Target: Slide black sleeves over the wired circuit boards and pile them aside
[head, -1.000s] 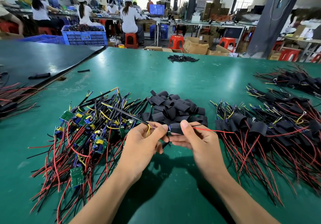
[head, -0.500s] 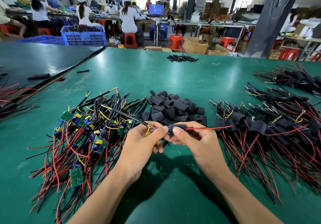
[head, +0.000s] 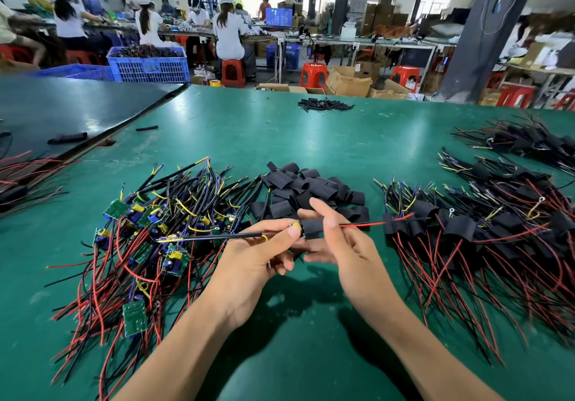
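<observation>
My left hand point(head: 258, 263) pinches the left end of a wired circuit board above the green table point(head: 311, 139). A black sleeve point(head: 312, 228) covers most of that board, and red wires stick out of it to the right. My right hand point(head: 345, 245) holds the sleeve between thumb and fingers, with the index finger raised. A heap of bare boards with red and black wires point(head: 146, 235) lies to the left. Loose black sleeves point(head: 311, 189) are piled just behind my hands. Sleeved boards point(head: 482, 229) lie heaped on the right.
A dark mat point(head: 62, 114) covers the table's far left corner. A small cluster of black sleeves point(head: 323, 104) sits near the far edge. More sleeved boards point(head: 529, 142) lie at the far right. Workers, blue crates and red stools fill the room behind.
The sleeve has slid further left over the board, now covering most of it. My right hand's index finger has lifted off, and the black wire in my left hand has tilted flatter.
</observation>
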The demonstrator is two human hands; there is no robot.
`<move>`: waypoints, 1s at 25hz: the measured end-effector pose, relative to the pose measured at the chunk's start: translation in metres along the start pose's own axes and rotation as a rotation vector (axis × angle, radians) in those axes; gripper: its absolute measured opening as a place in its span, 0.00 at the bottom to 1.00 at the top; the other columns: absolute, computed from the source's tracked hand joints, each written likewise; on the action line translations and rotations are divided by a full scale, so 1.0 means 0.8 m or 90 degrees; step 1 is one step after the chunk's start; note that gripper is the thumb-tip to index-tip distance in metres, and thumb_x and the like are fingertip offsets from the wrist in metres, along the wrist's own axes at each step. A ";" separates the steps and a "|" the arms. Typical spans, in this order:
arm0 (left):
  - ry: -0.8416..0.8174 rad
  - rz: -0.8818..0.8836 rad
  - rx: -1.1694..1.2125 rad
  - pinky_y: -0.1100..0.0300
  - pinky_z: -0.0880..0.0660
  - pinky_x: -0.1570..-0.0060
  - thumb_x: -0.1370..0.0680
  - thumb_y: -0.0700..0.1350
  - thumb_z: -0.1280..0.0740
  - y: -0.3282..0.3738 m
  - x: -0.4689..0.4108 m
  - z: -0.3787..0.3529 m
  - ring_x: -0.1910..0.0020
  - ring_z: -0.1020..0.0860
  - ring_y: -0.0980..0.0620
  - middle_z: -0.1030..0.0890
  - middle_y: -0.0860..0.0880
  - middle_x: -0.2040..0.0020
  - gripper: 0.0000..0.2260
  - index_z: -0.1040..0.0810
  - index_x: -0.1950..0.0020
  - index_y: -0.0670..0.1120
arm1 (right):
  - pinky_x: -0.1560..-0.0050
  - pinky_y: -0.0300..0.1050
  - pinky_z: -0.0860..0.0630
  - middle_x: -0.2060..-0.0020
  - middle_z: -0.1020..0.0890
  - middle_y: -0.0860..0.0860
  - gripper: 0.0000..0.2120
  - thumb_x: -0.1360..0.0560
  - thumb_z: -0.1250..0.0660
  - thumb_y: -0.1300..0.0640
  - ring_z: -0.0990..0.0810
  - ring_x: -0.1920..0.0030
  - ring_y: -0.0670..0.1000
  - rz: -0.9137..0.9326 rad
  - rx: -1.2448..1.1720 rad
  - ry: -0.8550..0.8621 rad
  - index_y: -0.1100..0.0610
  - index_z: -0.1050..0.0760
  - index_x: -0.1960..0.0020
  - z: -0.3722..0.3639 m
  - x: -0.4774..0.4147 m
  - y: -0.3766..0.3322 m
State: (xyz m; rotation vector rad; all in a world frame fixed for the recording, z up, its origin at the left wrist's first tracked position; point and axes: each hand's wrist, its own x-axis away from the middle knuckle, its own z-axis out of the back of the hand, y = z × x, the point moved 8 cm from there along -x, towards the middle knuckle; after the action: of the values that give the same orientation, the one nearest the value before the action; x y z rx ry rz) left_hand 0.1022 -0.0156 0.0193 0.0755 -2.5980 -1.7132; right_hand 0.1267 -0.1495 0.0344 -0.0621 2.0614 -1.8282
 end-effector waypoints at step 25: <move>0.068 -0.049 -0.059 0.63 0.29 0.66 0.36 0.40 0.19 0.008 -0.005 0.018 0.70 0.26 0.54 0.16 0.49 0.60 0.17 0.14 0.49 0.48 | 0.61 0.40 0.21 0.52 0.14 0.54 0.18 0.26 0.34 0.48 0.15 0.58 0.52 -0.093 -0.115 0.016 0.48 0.21 0.37 0.007 -0.008 0.019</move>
State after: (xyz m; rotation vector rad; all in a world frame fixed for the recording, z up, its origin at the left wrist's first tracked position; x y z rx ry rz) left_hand 0.1052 0.0003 0.0193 0.2594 -2.4672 -1.7979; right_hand 0.1380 -0.1507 0.0211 -0.2451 2.2894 -1.7254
